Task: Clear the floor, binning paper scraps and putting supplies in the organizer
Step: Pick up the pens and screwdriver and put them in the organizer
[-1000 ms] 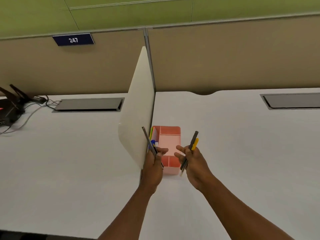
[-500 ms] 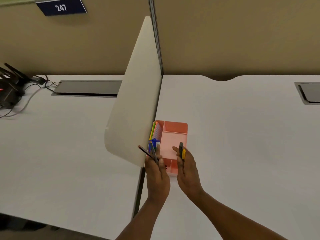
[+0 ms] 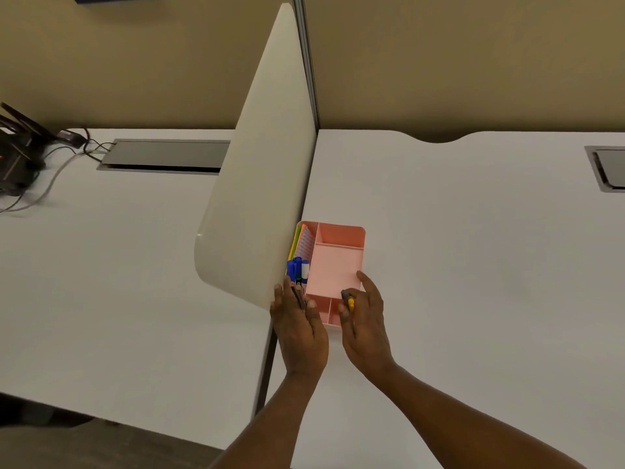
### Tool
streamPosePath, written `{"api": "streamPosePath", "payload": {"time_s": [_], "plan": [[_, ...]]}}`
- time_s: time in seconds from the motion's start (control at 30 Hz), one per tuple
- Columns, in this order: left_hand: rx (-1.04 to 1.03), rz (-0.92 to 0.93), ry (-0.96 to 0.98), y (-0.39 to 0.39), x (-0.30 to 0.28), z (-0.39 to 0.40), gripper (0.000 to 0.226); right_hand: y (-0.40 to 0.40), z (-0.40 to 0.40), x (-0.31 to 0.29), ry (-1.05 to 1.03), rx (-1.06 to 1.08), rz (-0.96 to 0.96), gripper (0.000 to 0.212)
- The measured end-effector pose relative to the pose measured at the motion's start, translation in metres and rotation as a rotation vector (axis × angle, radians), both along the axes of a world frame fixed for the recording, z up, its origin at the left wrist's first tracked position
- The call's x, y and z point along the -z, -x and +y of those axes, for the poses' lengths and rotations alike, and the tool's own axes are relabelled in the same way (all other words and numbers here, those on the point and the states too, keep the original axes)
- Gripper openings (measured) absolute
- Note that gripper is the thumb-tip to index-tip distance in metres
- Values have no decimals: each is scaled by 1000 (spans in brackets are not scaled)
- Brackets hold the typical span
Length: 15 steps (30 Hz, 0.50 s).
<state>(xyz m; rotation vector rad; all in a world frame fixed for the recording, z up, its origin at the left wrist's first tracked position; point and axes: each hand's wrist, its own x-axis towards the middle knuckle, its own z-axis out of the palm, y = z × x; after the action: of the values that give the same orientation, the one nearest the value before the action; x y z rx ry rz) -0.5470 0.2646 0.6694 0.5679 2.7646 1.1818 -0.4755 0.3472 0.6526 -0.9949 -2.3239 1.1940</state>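
A pink compartment organizer (image 3: 338, 262) sits on the white desk (image 3: 456, 248) beside the cream divider panel (image 3: 260, 198). Its left slot holds coloured paper pads (image 3: 301, 242) and blue markers (image 3: 298, 269). My left hand (image 3: 299, 328) is closed around dark pencils (image 3: 299, 296) at the organizer's near left corner. At the near right corner my right hand (image 3: 365, 323) grips a grey and yellow pen (image 3: 348, 299), its tip over the small front compartments. The large middle compartment is bare.
A tan partition wall (image 3: 439, 62) backs both desks. Cable hatches (image 3: 165, 155) (image 3: 607, 169) are set into each desktop. Black equipment with cables (image 3: 17, 154) sits far left. Dark floor (image 3: 101, 445) shows below the desk's front edge.
Both hands have lowered toward the organizer; the pencils and the pen, earlier held upright above it, now sit low at its near edge. The view has tilted downward and closer.
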Motion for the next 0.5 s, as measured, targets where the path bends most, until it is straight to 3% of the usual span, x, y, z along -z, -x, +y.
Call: {"api": "streamPosePath", "payload": {"time_s": [0.13,0.3,0.5], "plan": [[-1,-16,38,2,8,-10,53,0,-4,3,6,-12,35,47],[-24,-103,34,2,4,-15,71,-3,-8,1,7,-37,36,63],[-40,-246,-38,10,-9,-18,56,-9,-14,-6,-10,-37,-20,75]]}}
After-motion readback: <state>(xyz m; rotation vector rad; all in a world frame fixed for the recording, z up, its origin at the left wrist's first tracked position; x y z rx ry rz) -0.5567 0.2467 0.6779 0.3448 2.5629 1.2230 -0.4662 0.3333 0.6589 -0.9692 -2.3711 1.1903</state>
